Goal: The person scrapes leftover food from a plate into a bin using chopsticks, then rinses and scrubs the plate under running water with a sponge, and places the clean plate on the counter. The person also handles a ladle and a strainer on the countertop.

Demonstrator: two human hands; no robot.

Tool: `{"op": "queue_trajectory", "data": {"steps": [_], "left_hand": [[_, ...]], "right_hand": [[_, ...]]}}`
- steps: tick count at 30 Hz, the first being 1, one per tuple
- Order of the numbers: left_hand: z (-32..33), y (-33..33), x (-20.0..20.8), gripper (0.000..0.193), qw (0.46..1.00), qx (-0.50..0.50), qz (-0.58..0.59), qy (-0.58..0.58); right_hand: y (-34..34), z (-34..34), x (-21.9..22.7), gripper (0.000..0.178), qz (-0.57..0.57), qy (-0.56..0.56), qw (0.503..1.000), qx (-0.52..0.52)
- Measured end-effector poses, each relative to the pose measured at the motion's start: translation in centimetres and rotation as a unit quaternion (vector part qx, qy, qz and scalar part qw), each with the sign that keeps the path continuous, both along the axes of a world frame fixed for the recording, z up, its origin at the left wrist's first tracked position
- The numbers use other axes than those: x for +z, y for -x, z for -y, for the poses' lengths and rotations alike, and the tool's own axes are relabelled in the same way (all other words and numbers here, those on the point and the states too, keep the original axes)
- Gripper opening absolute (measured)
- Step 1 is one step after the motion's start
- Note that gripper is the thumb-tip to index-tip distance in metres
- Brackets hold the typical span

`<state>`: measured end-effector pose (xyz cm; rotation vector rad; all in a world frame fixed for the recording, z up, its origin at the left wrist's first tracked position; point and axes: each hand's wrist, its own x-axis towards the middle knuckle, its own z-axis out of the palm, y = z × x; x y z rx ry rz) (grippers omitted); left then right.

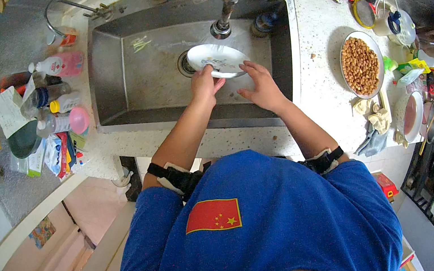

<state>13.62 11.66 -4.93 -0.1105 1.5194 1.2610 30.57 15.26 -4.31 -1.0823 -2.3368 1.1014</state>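
A white plate with a faint printed pattern is tilted over the sink, just below the faucet. My left hand grips its near left rim, with fingers partly hidden beneath it. At the plate's right edge, the fingertips of my right hand reach the rim, while the thumb is spread away below. Thin water seems to fall from the spout onto the plate. Behind the plate, the round drain shows in part.
Pale green scraps lie on the sink floor. A dark round object stands in its back right corner. Right of the sink, a bowl of brown nuts or beans sits on the speckled counter. Bottles, including a pink one, crowd the left.
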Motion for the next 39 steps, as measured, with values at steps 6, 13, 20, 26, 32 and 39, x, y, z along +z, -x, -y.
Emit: {"op": "queue_trajectory", "data": {"steps": [6, 13, 20, 26, 32, 39], "left_hand": [[-3.9, -0.2, -1.4, 0.026, 0.996, 0.052, 0.071, -0.022], [-4.3, 3.4, -1.9, 0.027, 0.992, 0.116, 0.026, -0.049], [1.4, 4.9, 0.0, 0.036, 0.989, 0.062, -0.109, -0.076], [4.2, 6.7, 2.4, 0.037, 0.998, -0.038, -0.03, -0.05], [1.7, 7.6, 0.4, 0.035, 0.977, -0.164, 0.134, -0.035], [-2.6, 7.9, -4.7, 0.04, 0.955, -0.202, 0.21, -0.06]], "right_hand": [[0.3, -0.6, -1.1, 0.068, -0.04, 0.066, 0.984, -0.159], [-0.9, 0.0, -2.9, 0.068, -0.066, 0.24, 0.947, -0.201], [0.1, -0.1, -1.5, 0.062, -0.112, 0.457, 0.854, -0.223], [1.4, -0.8, -1.6, 0.064, -0.213, 0.633, 0.701, -0.251], [-0.1, -3.8, -2.5, 0.058, -0.309, 0.731, 0.571, -0.209], [-1.3, -6.0, -0.9, 0.042, -0.311, 0.664, 0.646, -0.211]]}}
